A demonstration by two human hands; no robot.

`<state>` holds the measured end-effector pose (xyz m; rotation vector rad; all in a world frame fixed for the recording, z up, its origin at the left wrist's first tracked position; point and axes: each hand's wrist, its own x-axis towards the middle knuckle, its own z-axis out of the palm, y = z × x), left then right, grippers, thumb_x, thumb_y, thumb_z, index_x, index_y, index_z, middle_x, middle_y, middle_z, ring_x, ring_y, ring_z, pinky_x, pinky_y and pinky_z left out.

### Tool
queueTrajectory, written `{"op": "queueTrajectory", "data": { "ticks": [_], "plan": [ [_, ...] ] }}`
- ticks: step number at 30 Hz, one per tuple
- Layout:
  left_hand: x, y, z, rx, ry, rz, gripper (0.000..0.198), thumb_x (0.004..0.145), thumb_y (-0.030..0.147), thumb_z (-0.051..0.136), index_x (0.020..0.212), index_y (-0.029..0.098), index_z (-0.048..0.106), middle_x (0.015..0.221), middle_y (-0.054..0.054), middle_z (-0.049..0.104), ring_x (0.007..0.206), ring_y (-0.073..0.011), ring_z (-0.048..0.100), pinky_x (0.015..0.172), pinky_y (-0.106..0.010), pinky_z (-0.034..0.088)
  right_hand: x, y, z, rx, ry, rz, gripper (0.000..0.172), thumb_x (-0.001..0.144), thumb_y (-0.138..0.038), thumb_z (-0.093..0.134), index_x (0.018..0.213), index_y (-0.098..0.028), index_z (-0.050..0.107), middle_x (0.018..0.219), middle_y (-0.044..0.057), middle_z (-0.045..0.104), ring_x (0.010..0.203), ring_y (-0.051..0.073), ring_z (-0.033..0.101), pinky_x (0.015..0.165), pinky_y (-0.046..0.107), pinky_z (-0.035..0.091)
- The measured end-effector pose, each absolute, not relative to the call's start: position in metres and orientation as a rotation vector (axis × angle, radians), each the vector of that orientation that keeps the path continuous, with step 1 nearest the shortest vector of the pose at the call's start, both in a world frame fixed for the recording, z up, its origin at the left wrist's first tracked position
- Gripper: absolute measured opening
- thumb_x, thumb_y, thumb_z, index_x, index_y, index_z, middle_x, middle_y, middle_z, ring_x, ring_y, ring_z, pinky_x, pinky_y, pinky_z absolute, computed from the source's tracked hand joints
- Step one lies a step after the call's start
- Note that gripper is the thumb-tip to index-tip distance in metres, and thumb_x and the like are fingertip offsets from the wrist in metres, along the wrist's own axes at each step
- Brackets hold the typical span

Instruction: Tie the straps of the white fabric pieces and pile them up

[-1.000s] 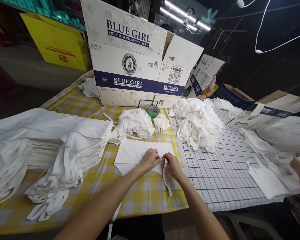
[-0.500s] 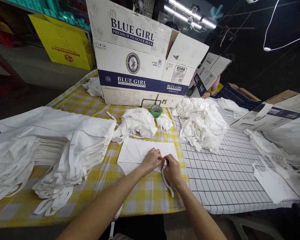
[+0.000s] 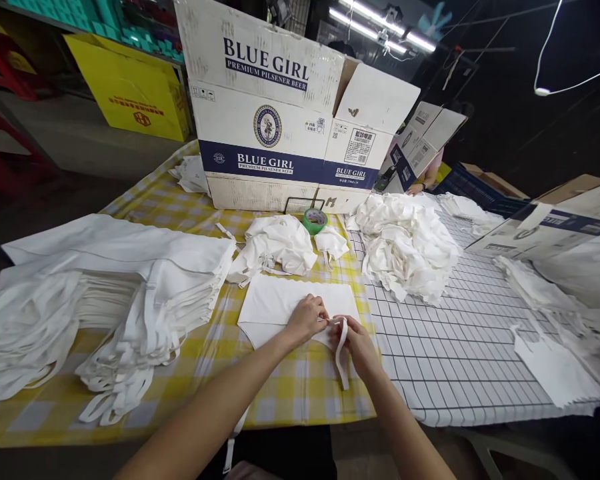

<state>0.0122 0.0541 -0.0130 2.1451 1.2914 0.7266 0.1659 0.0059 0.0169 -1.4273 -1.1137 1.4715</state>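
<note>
Cloth bag [image 3: 280, 303], white and flat, lies on the yellow-checked half of the counter [image 3: 290, 393], straight ahead of the person and just past both hands. The one counter carries everything, and its right half is under a white grid cloth.

Largest on it is the open beer carton [image 3: 280, 127] at the far edge. With a second carton [image 3: 423, 143] behind it and a third carton [image 3: 545, 223] at the right, that makes three. One tall stack of folded bags [image 3: 130, 280] fills the left side, its straps spilling toward the near edge. Three crumpled heaps lie between the beer carton and the bag: a big heap [image 3: 407, 247] on the grid cloth, a middling heap [image 3: 277, 247] and a small heap [image 3: 331, 243].

The left hand [image 3: 307, 319] rests on the cloth bag's near right corner, its grip pinched on the cloth there. The right hand [image 3: 356, 343], just beside it, has its grip closed narrow on the one strap [image 3: 341, 370]. That strap loops over the fingers and runs lengthwise toward the person, off the bag's right end, so it lies on the right hand's side. One green tape roll [image 3: 314, 220] sits by the beer carton.
</note>
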Motion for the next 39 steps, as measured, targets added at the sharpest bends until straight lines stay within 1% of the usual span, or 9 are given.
{"op": "queueTrajectory", "data": {
  "ticks": [5,11,17,20,22,26,31,36,39],
  "plan": [
    [0.010,0.053,-0.010,2.173,1.273,0.695,0.011,0.067,0.024,0.066,0.077,0.019,0.066,0.085,-0.003,0.057,0.088,-0.0196,0.046,0.081,-0.034,0.037,0.175,-0.018,0.036,-1.376,-0.842,1.688,0.046,0.077,-0.042,0.054,0.113,-0.015,0.053,0.071,0.005,0.063,0.067,0.020,0.061,0.066,0.033,0.046],
    [-0.006,0.052,0.003,2.277,1.069,0.547,0.040,0.056,0.032,0.071,0.095,0.023,0.063,0.100,-0.002,0.051,0.095,-0.0210,0.045,0.085,-0.032,0.037,0.194,-0.081,0.037,-1.549,-1.074,1.303,0.045,0.078,-0.043,0.057,0.117,-0.020,0.051,0.065,0.001,0.058,0.068,0.019,0.056,0.070,0.033,0.044],
    [-0.017,0.053,0.016,2.195,0.948,0.453,0.036,0.070,0.031,0.060,0.105,0.024,0.061,0.111,-0.003,0.051,0.105,-0.0213,0.045,0.094,-0.033,0.035,0.200,-0.146,0.005,-1.676,-1.266,1.045,0.046,0.080,-0.042,0.054,0.122,-0.025,0.046,0.095,0.007,0.061,0.090,0.025,0.058,0.080,0.038,0.046],
    [-0.034,0.047,0.027,2.028,0.835,0.498,0.044,0.080,0.032,0.050,0.124,0.024,0.049,0.125,-0.003,0.049,0.113,-0.0191,0.044,0.096,-0.030,0.036,0.196,-0.176,-0.006,-1.704,-1.345,0.820,0.045,0.080,-0.037,0.055,0.124,-0.027,0.047,0.120,0.010,0.053,0.111,0.028,0.049,0.091,0.041,0.041],
    [-0.052,0.040,0.032,1.962,0.842,0.575,0.045,0.085,0.030,0.044,0.129,0.024,0.042,0.132,-0.002,0.045,0.118,-0.0171,0.043,0.097,-0.028,0.035,0.187,-0.195,-0.014,-1.665,-1.400,0.790,0.036,0.081,-0.034,0.054,0.116,-0.027,0.054,0.116,0.010,0.055,0.110,0.028,0.049,0.092,0.041,0.040],
    [-0.095,0.021,0.029,2.064,1.134,0.597,0.045,0.087,0.030,0.040,0.131,0.023,0.040,0.137,-0.001,0.042,0.129,-0.0174,0.032,0.109,-0.034,0.020,0.141,-0.212,-0.036,-1.553,-1.480,1.361,0.026,0.079,-0.037,0.055,0.100,-0.025,0.065,0.096,0.010,0.062,0.093,0.026,0.058,0.084,0.039,0.044],
    [-0.129,-0.002,0.009,2.303,1.274,0.350,0.048,0.089,0.037,0.038,0.136,0.028,0.032,0.146,0.001,0.027,0.136,-0.0192,0.014,0.111,-0.043,0.007,0.052,-0.187,-0.052,-1.243,-1.208,1.940,0.052,0.068,-0.042,0.068,0.116,-0.027,0.058,0.119,0.006,0.056,0.111,0.025,0.049,0.090,0.037,0.039],
    [-0.136,-0.007,-0.003,2.434,1.257,0.266,0.049,0.090,0.036,0.035,0.138,0.032,0.025,0.149,0.003,0.019,0.137,-0.0181,0.010,0.111,-0.044,0.006,0.023,-0.187,-0.039,-1.132,-1.066,2.101,0.034,0.070,-0.049,0.065,0.070,-0.014,0.064,0.069,0.003,0.061,0.069,0.015,0.056,0.071,0.028,0.041],
    [-0.136,-0.006,-0.005,2.477,1.258,0.261,0.049,0.091,0.036,0.033,0.139,0.031,0.024,0.149,0.003,0.019,0.137,-0.0181,0.011,0.111,-0.043,0.008,0.042,-0.205,-0.017,-1.176,-0.981,2.075,0.039,0.079,-0.049,0.055,0.068,-0.012,0.062,0.061,0.002,0.057,0.059,0.012,0.052,0.064,0.026,0.040]
  ]
}}
